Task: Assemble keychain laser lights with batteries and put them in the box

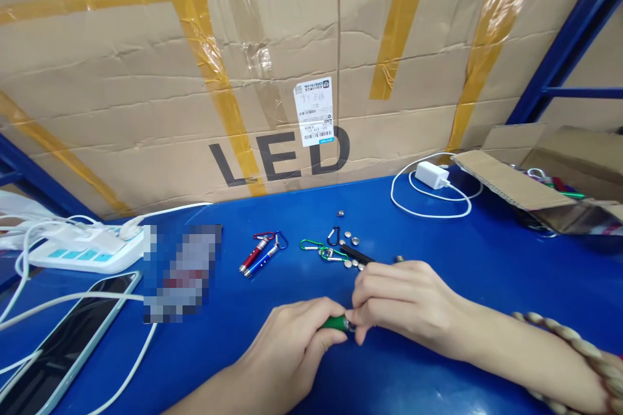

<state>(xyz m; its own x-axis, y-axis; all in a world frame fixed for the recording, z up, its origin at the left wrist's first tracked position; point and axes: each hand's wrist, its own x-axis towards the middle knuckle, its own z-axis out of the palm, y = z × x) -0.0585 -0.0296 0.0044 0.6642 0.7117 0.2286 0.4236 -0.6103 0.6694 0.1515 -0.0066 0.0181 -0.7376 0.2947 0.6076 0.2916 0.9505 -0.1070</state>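
Note:
My left hand (293, 342) is closed around a green keychain flashlight (334, 323), with its metal end facing right. The fingers of my right hand (407, 298) pinch a small silver piece at that end; what it is exactly is partly hidden by the fingertips. Just beyond my hands lie green carabiner clips (311, 245), a black carabiner clip (333, 235), a black tube (356, 254) and several button cells (355, 241). To the left of these, a red keychain flashlight (254, 254) and a blue keychain flashlight (263, 261) rest side by side with their clips.
A phone (73, 337) and a white power strip (92, 258) with cables occupy the left side, beside a blurred-out item (187, 272). Toward the back right are a white charger (431, 175) and an open carton (549, 204). A large taped cardboard box (272, 45) stands behind the blue table.

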